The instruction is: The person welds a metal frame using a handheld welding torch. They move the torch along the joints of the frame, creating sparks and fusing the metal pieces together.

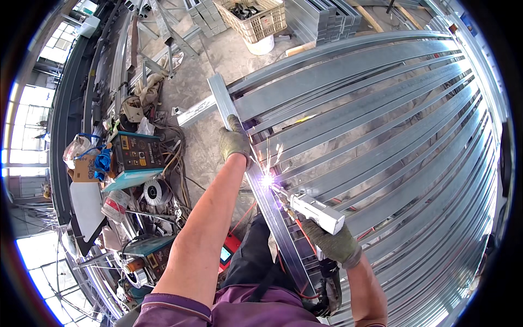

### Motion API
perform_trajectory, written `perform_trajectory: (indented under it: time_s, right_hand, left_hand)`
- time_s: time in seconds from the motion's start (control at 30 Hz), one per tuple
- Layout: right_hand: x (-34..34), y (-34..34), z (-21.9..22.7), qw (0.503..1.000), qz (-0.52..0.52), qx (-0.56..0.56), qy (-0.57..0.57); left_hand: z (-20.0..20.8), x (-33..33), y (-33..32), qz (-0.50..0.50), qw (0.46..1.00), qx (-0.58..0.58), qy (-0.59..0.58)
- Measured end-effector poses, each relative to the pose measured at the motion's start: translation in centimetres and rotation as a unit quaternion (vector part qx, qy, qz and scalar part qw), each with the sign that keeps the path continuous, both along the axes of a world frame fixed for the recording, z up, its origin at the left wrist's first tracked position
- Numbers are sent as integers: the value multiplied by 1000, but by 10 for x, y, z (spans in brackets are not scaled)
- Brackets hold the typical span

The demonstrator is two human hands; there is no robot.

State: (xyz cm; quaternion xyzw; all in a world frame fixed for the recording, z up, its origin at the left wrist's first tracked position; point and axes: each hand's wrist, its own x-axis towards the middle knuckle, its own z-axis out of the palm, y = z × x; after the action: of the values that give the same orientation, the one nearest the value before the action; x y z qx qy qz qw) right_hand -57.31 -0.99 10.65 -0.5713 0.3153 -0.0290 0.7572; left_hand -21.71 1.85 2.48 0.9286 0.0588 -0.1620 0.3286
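My left hand point(235, 139), in an olive work glove, grips the galvanized steel end tube point(222, 99) of a slatted frame, near its far end. Lower right, my gloved right hand point(332, 242) is closed around a welding torch point(316, 211) with a white boxy body. Its nozzle points left at the tube, where a bright white-violet arc point(267, 181) throws sparks upward. The glare hides the joint itself. Long galvanized slats point(348, 136) run rightward from the end tube, with gaps between them. An orange-red cable point(306, 237) trails by the torch.
Left of me stand a teal-and-black welding machine point(139, 152), a wire spool point(156, 192) and tangled cables point(177, 139). A red device with a lit screen point(229, 252) lies beside my leg. Beyond the frame are a plastic crate point(253, 20) and stacked steel tubes point(321, 22).
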Motion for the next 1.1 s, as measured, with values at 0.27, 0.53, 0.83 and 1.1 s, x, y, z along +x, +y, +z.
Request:
perform_trajectory:
  time_s: [0.27, 0.53, 0.83, 1.1]
  right_hand:
    - [1, -2, 8, 999, 17, -2, 28]
    - [4, -3, 18, 999, 6, 24, 24]
    - [1, -3, 23, 999, 24, 16, 31]
    - [-12, 3, 23, 999, 25, -6, 47]
  left_hand:
    - [-12, 6, 3, -5, 1000, 15, -18]
    - [-5, 3, 2, -3, 1000, 20, -24]
    - [-13, 9, 4, 6, 1000, -7, -2]
    - [-25, 14, 4, 1, 1000, 2, -13]
